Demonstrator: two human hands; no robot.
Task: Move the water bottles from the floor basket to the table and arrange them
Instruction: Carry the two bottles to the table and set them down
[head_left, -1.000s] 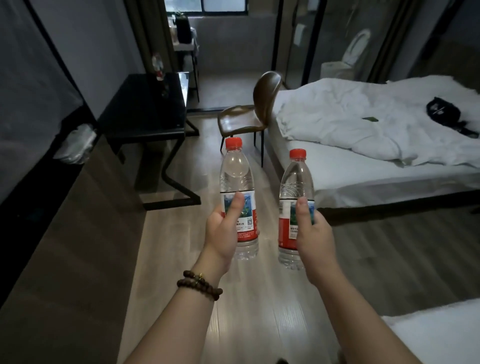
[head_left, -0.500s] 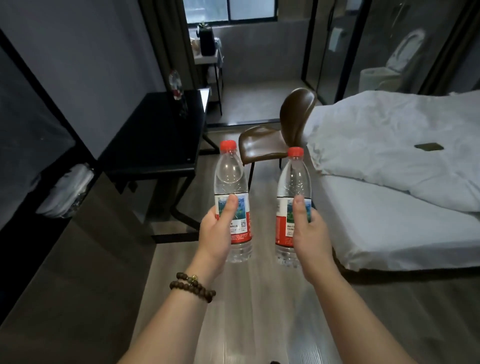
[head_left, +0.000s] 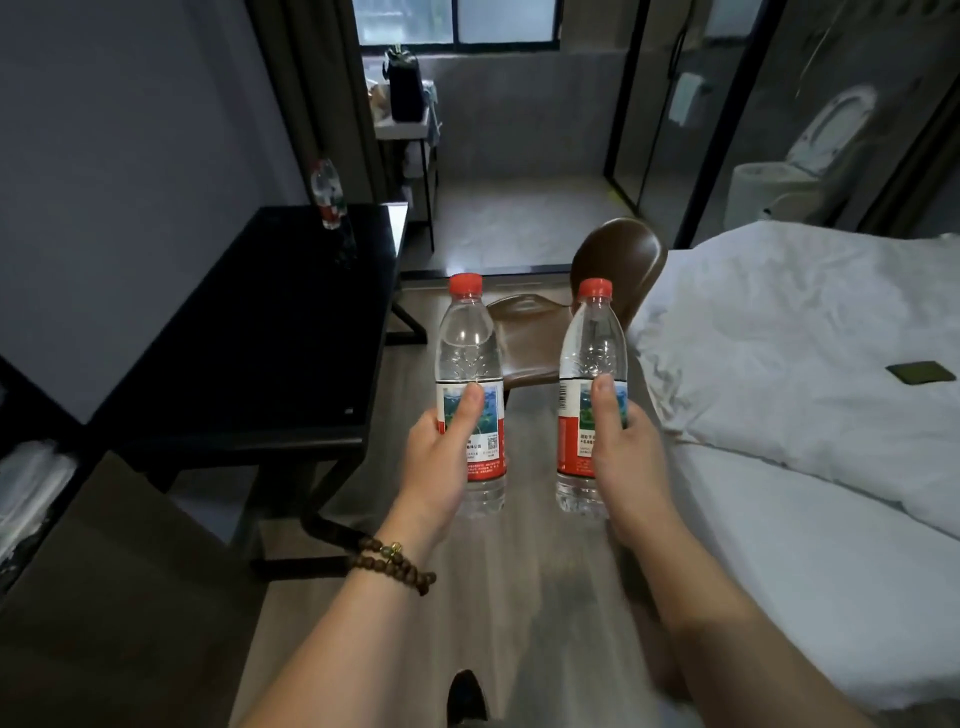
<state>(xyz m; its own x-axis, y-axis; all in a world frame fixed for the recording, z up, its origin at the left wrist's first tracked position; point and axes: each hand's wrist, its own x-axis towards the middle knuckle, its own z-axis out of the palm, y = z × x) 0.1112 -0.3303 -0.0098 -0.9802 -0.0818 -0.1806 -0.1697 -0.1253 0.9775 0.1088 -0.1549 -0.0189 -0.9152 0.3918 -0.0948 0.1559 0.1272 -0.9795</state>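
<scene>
Obs: left bottle (head_left: 470, 353), right bottle (head_left: 592, 353): clear smooth plastic, glossy labels. table (head_left: 270, 332): black, glossy top. floor (head_left: 519, 597): wood-grain, slight sheen. chair (head_left: 618, 260): smooth, possibly leather. bedding (head_left: 779, 338): matt creased cloth.

Brown bead bracelet (head_left: 390, 557) circles the left wrist.

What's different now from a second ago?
The person has walked forward: the black table, the chair and the bed are nearer. Nothing was picked up or let go. The left hand still holds the left bottle and the right hand the right bottle, both upright. The bottle on the table stayed put.
</scene>
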